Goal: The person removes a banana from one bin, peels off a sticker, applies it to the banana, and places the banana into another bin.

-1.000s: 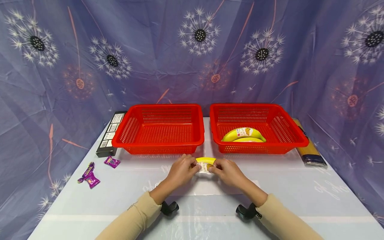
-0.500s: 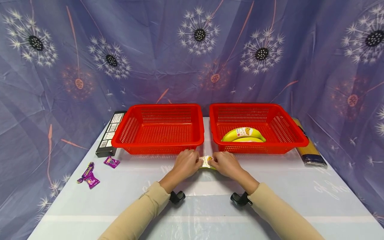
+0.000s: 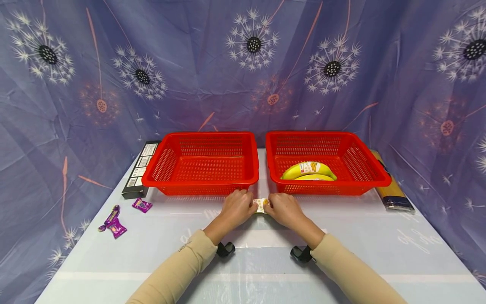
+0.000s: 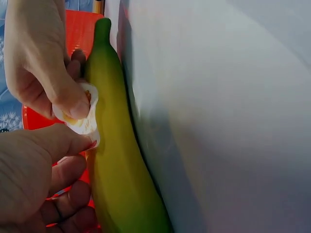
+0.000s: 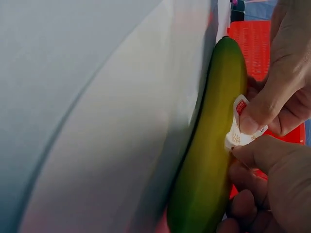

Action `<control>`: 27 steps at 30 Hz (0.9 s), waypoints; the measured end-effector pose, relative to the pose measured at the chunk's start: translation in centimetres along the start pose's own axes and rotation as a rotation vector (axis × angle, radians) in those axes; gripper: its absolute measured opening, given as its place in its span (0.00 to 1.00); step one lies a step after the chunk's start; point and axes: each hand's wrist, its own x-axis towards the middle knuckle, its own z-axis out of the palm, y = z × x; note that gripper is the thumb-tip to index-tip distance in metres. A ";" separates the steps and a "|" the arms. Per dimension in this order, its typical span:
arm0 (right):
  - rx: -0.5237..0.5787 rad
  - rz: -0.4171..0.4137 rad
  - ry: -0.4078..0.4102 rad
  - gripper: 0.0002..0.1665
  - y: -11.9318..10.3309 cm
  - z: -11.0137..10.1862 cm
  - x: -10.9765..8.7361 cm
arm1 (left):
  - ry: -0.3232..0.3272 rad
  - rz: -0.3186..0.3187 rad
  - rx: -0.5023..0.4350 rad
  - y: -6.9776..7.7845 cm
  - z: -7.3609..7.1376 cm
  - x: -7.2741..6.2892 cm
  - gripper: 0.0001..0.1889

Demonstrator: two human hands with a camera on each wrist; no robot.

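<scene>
Lying at the table in front of the baskets is a yellow-green banana, with a white printed sticker on it. My left hand grips it from the left, its thumb on the sticker's left end. From the right my right hand holds it too, thumb on the sticker's other end. The left wrist view shows the thumbtips close together on the sticker, with curled fingers at the banana's far side. Part of one sticker edge curls in the right wrist view. The hands hide most of the banana in the head view.
A red basket stands behind at left; another red basket at right holds two stickered bananas. Purple wrapped candies and a black box are at left. A yellow and dark-blue package lies at right.
A second ago the hands were slightly nearer me and a yellow strip of banana showed above the sticker. Both moved forward with knuckles turned up; since half a second ago they have barely shifted.
</scene>
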 end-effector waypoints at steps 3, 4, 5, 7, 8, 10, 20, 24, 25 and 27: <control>0.007 0.025 0.013 0.21 0.3 0.1 -0.2 | -0.003 -0.008 -0.016 -0.3 0.2 -0.1 0.11; 0.017 0.030 0.021 0.20 0.4 0.2 -0.3 | -0.007 -0.012 -0.029 -0.4 0.2 -0.2 0.10; 0.028 0.030 0.028 0.19 0.6 0.3 -0.4 | -0.012 -0.014 -0.048 -0.5 0.2 -0.2 0.10; 0.076 0.025 0.041 0.15 1.0 0.4 -0.6 | -0.028 -0.020 -0.089 -0.7 0.1 -0.4 0.10; 0.106 0.024 0.039 0.13 1.2 0.5 -0.7 | -0.032 -0.019 -0.107 -0.8 0.1 -0.5 0.10; 0.172 0.024 0.032 0.10 1.6 0.5 -0.9 | -0.036 -0.018 -0.128 -0.8 0.0 -0.7 0.11; 0.321 -0.067 0.076 0.12 2.7 0.7 -1.7 | 0.029 0.067 -0.131 -0.6 0.5 -1.1 0.08; 0.302 -0.112 0.098 0.12 2.7 0.9 -1.9 | 0.029 0.091 -0.098 -0.5 0.9 -1.0 0.08; 0.300 -0.118 0.102 0.12 2.7 0.9 -1.9 | 0.031 0.095 -0.088 -0.6 0.9 -0.9 0.08; 0.293 -0.120 0.106 0.12 2.7 1.0 -1.9 | 0.031 0.095 -0.081 -0.6 1.0 -0.9 0.09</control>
